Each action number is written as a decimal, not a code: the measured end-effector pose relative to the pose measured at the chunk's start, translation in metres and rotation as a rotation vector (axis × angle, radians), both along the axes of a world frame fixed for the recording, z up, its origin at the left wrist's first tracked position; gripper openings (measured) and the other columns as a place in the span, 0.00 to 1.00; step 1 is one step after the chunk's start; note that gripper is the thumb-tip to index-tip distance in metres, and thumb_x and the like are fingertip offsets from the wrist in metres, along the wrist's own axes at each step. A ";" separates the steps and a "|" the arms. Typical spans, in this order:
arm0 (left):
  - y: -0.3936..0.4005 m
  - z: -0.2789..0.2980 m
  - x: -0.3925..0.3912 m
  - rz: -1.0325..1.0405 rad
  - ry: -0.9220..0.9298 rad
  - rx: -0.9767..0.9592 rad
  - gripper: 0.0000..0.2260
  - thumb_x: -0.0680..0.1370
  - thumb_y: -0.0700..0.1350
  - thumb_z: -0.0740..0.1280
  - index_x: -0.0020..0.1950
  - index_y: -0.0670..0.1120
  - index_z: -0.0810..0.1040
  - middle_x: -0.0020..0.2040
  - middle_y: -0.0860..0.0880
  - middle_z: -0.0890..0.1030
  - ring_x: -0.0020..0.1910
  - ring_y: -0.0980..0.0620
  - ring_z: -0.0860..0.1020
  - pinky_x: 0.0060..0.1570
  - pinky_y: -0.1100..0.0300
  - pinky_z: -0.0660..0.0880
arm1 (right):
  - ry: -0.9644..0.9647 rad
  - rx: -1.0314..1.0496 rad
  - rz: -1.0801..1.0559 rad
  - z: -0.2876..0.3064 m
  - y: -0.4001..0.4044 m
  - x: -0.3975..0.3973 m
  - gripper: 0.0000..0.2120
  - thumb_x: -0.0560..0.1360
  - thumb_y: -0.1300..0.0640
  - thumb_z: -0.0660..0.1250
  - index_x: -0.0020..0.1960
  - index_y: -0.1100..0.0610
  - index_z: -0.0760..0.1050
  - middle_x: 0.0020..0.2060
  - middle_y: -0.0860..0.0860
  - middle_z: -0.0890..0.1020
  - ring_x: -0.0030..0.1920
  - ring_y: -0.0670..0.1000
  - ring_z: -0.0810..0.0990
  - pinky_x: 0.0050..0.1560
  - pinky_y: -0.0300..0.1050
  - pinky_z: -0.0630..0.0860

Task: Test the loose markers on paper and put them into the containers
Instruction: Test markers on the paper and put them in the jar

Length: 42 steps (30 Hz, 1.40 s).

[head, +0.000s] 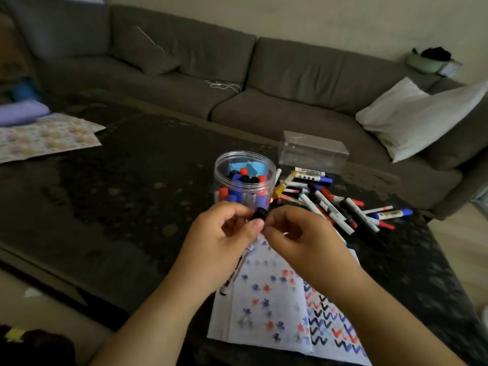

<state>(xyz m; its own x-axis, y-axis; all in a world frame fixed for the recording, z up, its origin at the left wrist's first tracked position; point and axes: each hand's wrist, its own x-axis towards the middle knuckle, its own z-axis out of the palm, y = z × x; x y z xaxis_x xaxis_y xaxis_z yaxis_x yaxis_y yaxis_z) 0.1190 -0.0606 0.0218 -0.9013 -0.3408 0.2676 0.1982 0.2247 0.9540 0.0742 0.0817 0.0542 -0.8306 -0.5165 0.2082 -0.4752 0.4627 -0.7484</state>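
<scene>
My left hand [221, 239] grips a white marker [233, 273] with a black cap [260, 213]; its body slants down past my palm over the paper. My right hand [298, 233] has its fingers curled at the capped end, pinching beside the cap. Both hands hover just in front of a clear round jar [224, 165] that holds several red, blue and black capped markers upright. A pile of loose markers [338, 207] lies to the right of the jar. The test paper [277, 299], covered in red, blue and black marks, lies under my wrists.
A clear rectangular box [313, 151] stands behind the marker pile. All of this sits on a dark coffee table [118, 194], with patterned paper [45, 136] at its far left. A grey sofa [264, 83] with a white pillow [422, 114] runs behind.
</scene>
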 end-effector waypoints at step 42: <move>0.004 -0.017 -0.008 0.091 -0.071 -0.211 0.08 0.76 0.42 0.67 0.52 0.52 0.75 0.47 0.58 0.77 0.45 0.65 0.76 0.42 0.78 0.70 | 0.330 0.179 0.000 0.021 -0.018 -0.061 0.17 0.80 0.50 0.57 0.54 0.58 0.81 0.54 0.48 0.70 0.51 0.40 0.69 0.46 0.22 0.65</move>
<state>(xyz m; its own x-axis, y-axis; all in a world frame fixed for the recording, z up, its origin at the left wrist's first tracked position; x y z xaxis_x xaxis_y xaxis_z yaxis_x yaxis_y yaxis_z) 0.1106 -0.0568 0.0047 -0.8885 -0.3650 0.2783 0.1019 0.4343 0.8950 0.0132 0.0637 0.0755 -0.7340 -0.5687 0.3713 -0.6773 0.5726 -0.4619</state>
